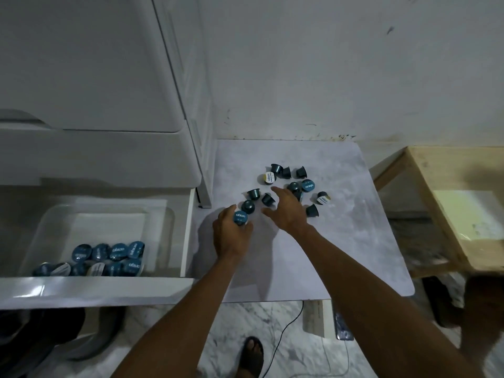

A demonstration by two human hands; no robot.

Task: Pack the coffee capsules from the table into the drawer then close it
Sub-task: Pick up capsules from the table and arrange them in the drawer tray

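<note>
Left grip holds one capsule; right grip is splayed open over the loose capsules mid-desk. Risk: a careless sweep knocks the round pods rolling off the right edge, away from the open drawer on the left.

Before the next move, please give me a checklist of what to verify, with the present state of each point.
1. Drawer open: ok.
2. Room left in the bin: ok, packed capsules fill only its near end.
3. Left grip holds a capsule: ok.
4. Right grip has a capsule: not ok, it is open over the pile.
5. Table cleared: not ok, the pile lies on it.
6. Way from table to drawer free: ok.
</note>
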